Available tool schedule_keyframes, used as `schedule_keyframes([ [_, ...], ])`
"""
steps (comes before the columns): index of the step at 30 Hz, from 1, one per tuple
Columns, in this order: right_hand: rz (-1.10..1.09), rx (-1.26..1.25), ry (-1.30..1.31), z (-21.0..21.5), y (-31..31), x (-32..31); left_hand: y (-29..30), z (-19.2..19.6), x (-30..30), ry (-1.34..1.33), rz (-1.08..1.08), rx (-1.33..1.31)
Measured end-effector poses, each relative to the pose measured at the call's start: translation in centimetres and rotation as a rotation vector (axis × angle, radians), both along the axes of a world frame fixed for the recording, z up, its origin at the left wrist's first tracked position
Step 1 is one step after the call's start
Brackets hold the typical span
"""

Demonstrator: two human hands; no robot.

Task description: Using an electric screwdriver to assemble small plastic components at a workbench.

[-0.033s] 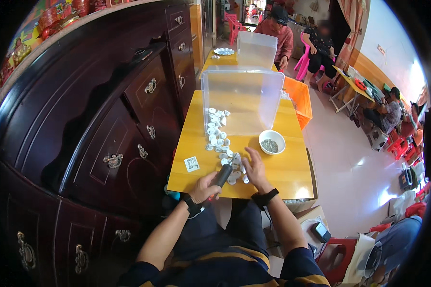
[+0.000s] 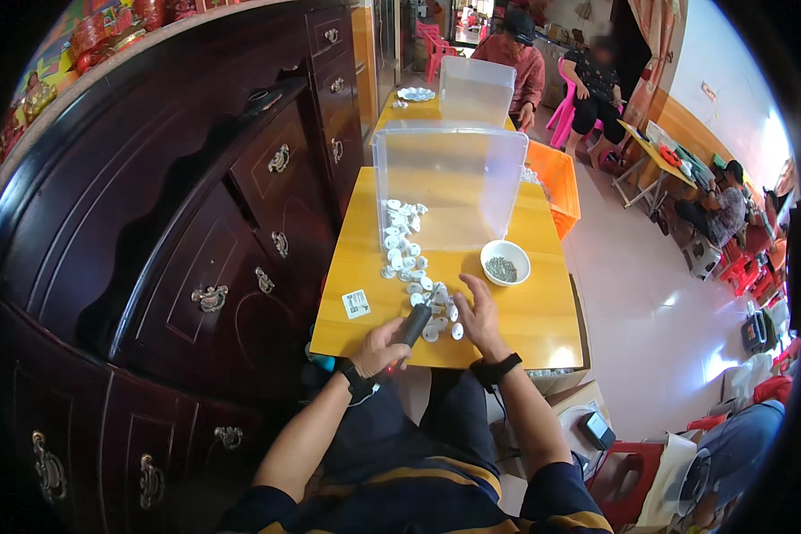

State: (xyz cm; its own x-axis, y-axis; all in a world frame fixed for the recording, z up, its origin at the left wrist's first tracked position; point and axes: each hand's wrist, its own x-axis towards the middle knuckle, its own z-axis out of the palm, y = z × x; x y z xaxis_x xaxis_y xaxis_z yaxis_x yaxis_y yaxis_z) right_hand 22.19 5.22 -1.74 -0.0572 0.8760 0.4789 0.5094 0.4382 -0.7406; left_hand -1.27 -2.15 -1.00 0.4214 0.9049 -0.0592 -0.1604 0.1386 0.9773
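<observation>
My left hand (image 2: 382, 349) is wrapped round a dark powered screwdriver (image 2: 412, 326) with a red spot near its lower end. Its thin tip points away from me, into a group of round white plastic parts (image 2: 441, 323) at the table's near side. To the right of these parts, my right hand (image 2: 481, 318) is open, fingers apart, with nothing visible in it. More white parts (image 2: 398, 240) trail along the left toward the far side. Beyond my right hand stands a white bowl (image 2: 506, 263) of small metal screws.
An upright clear plastic bin (image 2: 449, 187) stands across the yellow table (image 2: 356, 276); a printed label (image 2: 356, 304) lies left. Right of the table is an orange crate (image 2: 556, 191). Dark cabinets (image 2: 214, 222) line the left side. Other people sit farther off.
My right hand has shifted slightly to the right, away from the white parts. My left hand and the screwdriver stay about where they were.
</observation>
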Motion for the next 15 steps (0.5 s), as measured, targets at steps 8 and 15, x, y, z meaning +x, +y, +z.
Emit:
schedule_keyframes([
  [8,1.252,-0.728,-0.064,7.6,-10.7,-2.3,0.7,0.6,-0.4,-0.024,-0.031,-0.055],
  [15,1.822,-0.368,0.44,10.8,-21.7,-15.0,0.6,1.1,-0.1,0.05,-0.054,-0.036],
])
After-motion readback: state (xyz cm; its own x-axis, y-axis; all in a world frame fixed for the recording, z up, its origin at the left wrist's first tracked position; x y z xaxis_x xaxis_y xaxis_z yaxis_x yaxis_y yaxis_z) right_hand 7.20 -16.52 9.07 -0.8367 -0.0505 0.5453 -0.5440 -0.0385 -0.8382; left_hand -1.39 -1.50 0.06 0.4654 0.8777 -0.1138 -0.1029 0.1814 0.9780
